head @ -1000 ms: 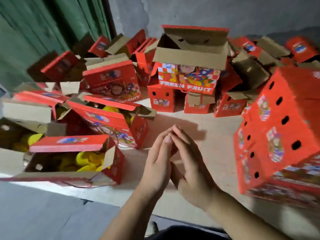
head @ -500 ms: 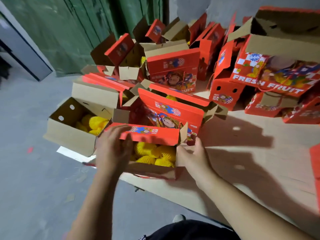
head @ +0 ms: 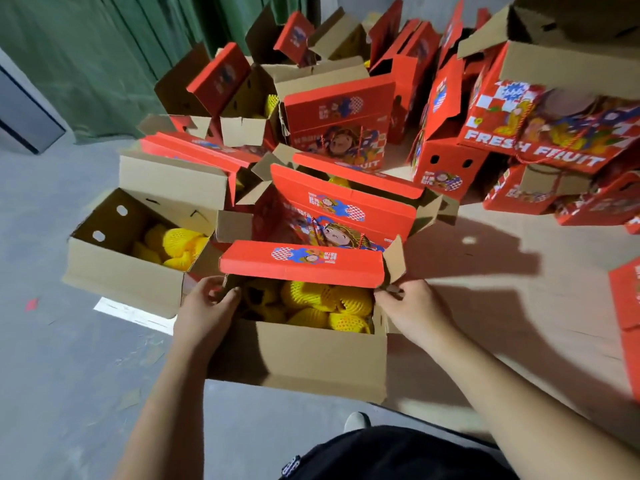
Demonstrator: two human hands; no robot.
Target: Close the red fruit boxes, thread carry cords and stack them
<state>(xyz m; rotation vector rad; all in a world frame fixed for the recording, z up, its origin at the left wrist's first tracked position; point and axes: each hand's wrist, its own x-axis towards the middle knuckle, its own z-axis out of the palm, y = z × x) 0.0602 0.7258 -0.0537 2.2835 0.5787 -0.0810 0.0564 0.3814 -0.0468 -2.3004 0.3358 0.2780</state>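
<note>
1. Head view: the nearest open box (head: 298, 355) sits at the near edge of the tabletop (head: 502, 306), its plain brown front flap hanging down toward the person and part of it jutting past the edge.
2. The left hand (head: 204, 313) is at the box's left end, fingers curled over the side flap there and gripping it, thumb toward the opening.
3. The right hand (head: 412, 306) is at the right end, fingertips pinching the small brown side flap (head: 394, 261) where it meets the red lid.
4. The red lid flap (head: 301, 263) stands up along the far side of that box, printed side facing the person, so the box is not yet closed.
5. Inside lie fruits in yellow foam netting (head: 325, 306), packed close together and filling the opening.
6. Just to the left, a second open box (head: 124, 268) overhangs the tabletop edge; it too holds yellow-netted fruit, and two holes show in its left wall.
7. Directly behind the near box stands another red box (head: 346, 209) with its lid half raised, touching or nearly touching the first.
8. Farther back and to the right, many more red boxes crowd the tabletop, some open, some on their sides; one large one (head: 540, 133) reads "FRESH FRUIT".
9. A green curtain (head: 104, 46) hangs behind on the left, above the grey floor (head: 52, 341).
10. I cannot make out any carry cord in either hand.
</note>
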